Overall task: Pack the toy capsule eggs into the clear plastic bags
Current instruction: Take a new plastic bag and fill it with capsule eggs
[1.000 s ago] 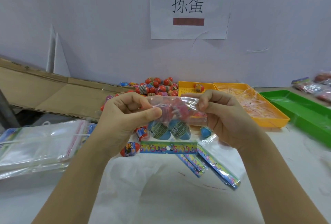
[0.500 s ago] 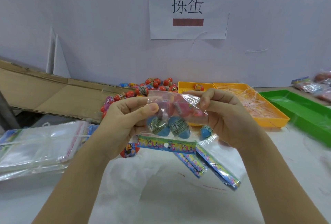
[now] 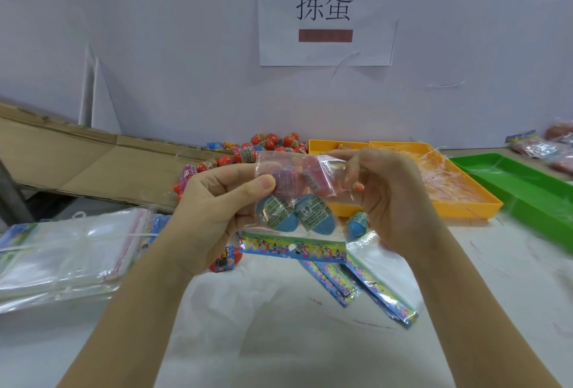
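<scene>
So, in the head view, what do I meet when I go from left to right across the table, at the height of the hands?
Stack of clear bags → left hand → filled bag of eggs → right hand → orange tray → green tray.

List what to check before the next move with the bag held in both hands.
1. Left hand grips the bag: ok.
2. Right hand pinches its top edge: ok.
3. Eggs inside: ok, two blue eggs below, pink ones above.
4. Mouth sealed: cannot tell.
5. All eggs packed: not ok, a loose egg lies on the table.
6. Spare bags within reach: ok, stacked at left.
</scene>
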Demonstrator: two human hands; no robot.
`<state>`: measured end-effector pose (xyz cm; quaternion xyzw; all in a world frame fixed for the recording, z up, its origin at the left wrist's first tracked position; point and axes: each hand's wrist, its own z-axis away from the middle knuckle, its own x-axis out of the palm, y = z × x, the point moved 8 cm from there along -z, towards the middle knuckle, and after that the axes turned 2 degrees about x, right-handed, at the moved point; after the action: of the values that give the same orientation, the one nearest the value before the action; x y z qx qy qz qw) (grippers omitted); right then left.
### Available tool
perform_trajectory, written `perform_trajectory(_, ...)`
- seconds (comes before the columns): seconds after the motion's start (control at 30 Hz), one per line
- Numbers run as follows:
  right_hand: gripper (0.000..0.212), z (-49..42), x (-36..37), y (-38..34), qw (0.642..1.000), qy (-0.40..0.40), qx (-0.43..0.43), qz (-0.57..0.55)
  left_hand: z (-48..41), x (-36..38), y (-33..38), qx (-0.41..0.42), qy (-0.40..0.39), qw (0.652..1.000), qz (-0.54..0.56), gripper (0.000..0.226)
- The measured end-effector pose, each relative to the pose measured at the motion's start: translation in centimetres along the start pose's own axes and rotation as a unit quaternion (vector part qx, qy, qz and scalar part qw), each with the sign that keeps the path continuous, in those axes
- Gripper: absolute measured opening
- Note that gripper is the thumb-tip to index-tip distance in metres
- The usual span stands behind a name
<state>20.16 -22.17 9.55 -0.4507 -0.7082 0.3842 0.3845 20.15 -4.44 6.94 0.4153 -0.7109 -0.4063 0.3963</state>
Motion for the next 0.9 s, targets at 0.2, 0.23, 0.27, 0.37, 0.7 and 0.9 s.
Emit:
perform_trajectory(0.2,0.046,0.2,-0.3,0.7,0.998,0.048,0.017,0.045,0.2,-0.7,0.1,0.004,0.059,0.994,-0.089,0.031)
perform_trajectory(0.23,0.049,0.2,-0.1,1.1,0.997,0.042,0.042,0.057,0.2,-0.7,0.1,0.007,0.063,0.993,-0.095,0.031)
perform_trajectory(0.27,0.050,0.2,0.1,1.5,0.995,0.029,0.064,0.071,0.2,-0.6,0.0,0.008,0.064,0.993,-0.099,0.031)
perform_trajectory(0.37,0.036,0.4,0.6,2.2,0.990,-0.003,0.100,0.101,0.2,-0.3,0.0,0.004,0.054,0.994,-0.097,0.036)
perform_trajectory(0.7,0.040,0.5,1.8,2.2,0.994,-0.055,0.080,0.052,0.1,-0.2,-0.7,-0.003,0.072,0.997,0.033,0.046)
perform_trajectory(0.9,0.057,0.5,2.0,2.9,0.993,-0.068,0.092,0.038,-0.1,-0.6,-1.7,-0.058,0.109,0.991,0.048,0.026)
